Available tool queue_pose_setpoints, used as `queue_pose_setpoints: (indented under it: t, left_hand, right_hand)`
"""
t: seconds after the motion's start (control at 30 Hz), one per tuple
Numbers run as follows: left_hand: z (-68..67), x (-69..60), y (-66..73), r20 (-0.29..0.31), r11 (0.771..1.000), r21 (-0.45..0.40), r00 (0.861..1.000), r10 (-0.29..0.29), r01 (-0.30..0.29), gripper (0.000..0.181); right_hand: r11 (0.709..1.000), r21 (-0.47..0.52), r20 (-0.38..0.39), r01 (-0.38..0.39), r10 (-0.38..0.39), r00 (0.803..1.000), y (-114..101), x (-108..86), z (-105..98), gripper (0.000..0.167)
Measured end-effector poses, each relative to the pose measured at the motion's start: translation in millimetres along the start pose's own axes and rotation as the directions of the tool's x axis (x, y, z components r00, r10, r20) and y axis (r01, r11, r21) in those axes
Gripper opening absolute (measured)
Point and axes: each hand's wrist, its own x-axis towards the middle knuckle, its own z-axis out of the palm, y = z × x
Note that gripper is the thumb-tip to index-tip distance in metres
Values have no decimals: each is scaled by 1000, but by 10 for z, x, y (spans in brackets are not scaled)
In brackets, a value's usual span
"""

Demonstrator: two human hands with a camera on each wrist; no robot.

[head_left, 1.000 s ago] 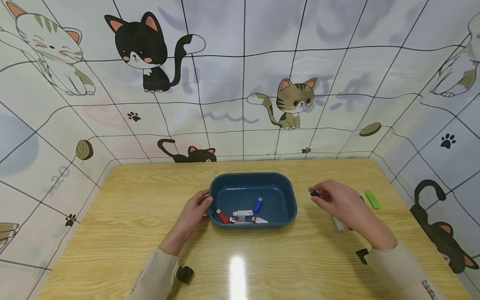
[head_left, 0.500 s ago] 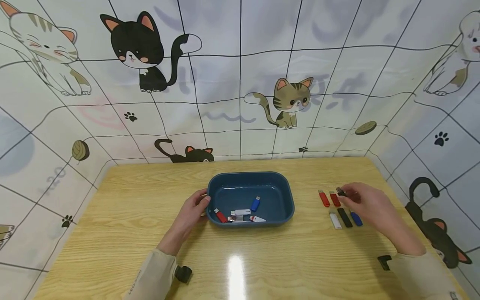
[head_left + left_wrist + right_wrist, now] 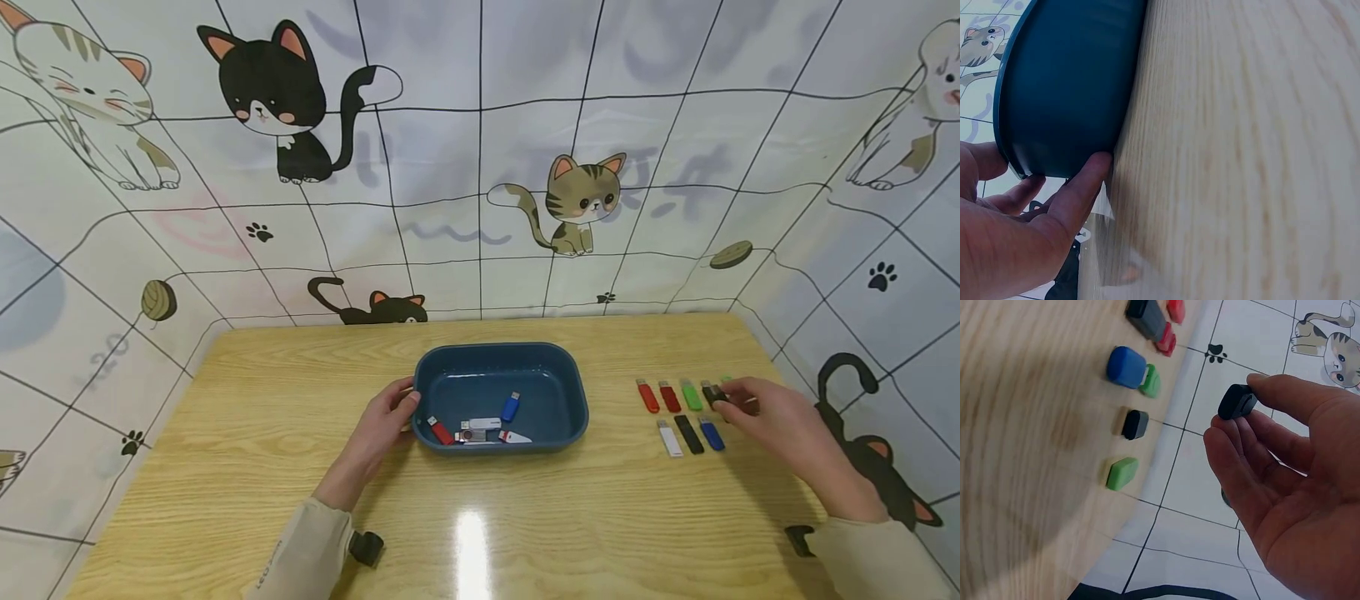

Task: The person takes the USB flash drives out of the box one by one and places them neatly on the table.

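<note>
A dark blue rectangular box (image 3: 501, 447) sits mid-table with several USB drives in it: a red one (image 3: 441, 431), a blue one (image 3: 511, 407) and some white or silver. My left hand (image 3: 381, 433) holds its left end, thumb at the rim and fingers against the outer wall. Between thumb and fingertips, my right hand (image 3: 783, 429) pinches a black USB drive (image 3: 1237, 402). In the right wrist view it is raised off the table, above a black drive (image 3: 1136, 425) and a light green one (image 3: 1122, 473). The hand partly covers that part of the rows in the head view.
Two rows of USB drives lie at the table's right: red (image 3: 648, 397), dark red (image 3: 670, 397) and green (image 3: 691, 395) behind, white (image 3: 670, 439), black (image 3: 689, 435) and blue (image 3: 712, 435) in front. Cat-printed cloth (image 3: 442, 167) walls the back and sides.
My right hand has moved right with the black USB drive, from beside the box to over the right end of the rows, uncovering the other drives. My left hand keeps its hold.
</note>
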Motion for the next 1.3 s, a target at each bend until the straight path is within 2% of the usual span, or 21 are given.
queue_pose_setpoints:
  t: [0.2, 0.57, 0.83, 1.3]
  left_hand:
    - [-1, -1, 0, 0, 1000, 3, 1000, 0, 0, 47]
    - [3, -5, -6, -3, 1000, 13, 1000, 1, -1, 48]
    - [3, 1, -7, -10, 1000, 10, 1000, 1, -1, 47]
    - [-7, 5, -8, 2, 1000, 1, 1000, -1, 1, 47]
  right_hand:
    - [999, -10, 19, -39, 39, 999, 106, -5, 28, 38]
    - [998, -10, 25, -56, 56, 998, 183, -26, 94, 36]
    - [995, -30, 75, -97, 100, 992, 253, -37, 113, 35]
    - [991, -69, 164, -113, 123, 979, 355, -1, 160, 35]
